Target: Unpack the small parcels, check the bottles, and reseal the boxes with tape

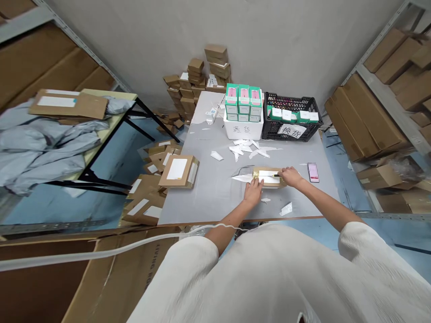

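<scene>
A small cardboard box with a white label and shiny tape at its left end lies on the grey table. My left hand grips the box's near left edge, its fingers resting on top. My right hand is closed around a slim dark and yellow tool, seemingly a box cutter, its tip pointing left over the label. Clear plastic and a white strip stick out left of the box. Torn white paper scraps lie beyond it.
A labelled carton sits at the table's left, a phone at the right. Behind stand a white bin of green boxes and a black crate. Cartons crowd the floor; grey parcels cover a side table. A white cable crosses the foreground.
</scene>
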Tool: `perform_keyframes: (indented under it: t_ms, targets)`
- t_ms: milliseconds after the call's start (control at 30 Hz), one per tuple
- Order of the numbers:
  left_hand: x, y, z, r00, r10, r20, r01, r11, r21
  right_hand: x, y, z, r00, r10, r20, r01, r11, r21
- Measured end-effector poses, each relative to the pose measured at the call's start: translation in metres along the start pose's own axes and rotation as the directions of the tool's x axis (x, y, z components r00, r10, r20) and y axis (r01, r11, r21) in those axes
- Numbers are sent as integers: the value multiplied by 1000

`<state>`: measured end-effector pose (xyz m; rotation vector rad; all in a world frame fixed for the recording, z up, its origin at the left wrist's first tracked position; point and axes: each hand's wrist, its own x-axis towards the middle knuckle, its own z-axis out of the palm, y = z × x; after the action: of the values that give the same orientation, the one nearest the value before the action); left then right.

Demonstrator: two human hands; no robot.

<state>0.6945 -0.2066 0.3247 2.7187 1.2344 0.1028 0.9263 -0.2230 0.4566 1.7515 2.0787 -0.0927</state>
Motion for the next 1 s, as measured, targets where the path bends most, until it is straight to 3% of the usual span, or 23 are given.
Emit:
perform_keyframes:
  t_ms: [300, 600, 800, 1000]
  targets:
    - [3, 3, 6, 999, -25, 26, 24, 999, 41, -34, 54, 20, 997, 69, 27, -69, 998, 12]
    - [6, 16, -8, 999, -42, 1, 42, 999, -28, -77, 127, 80, 979, 202, 15, -197, 932, 303]
    - [49, 42, -21, 995, 95, 24, -93, 993, -69, -76, 126, 115, 964, 264, -25, -205, 803, 559]
    - [92, 55, -21, 979, 144, 141, -142, 990, -28, -66, 119, 127, 968, 248, -30, -166, 729, 665]
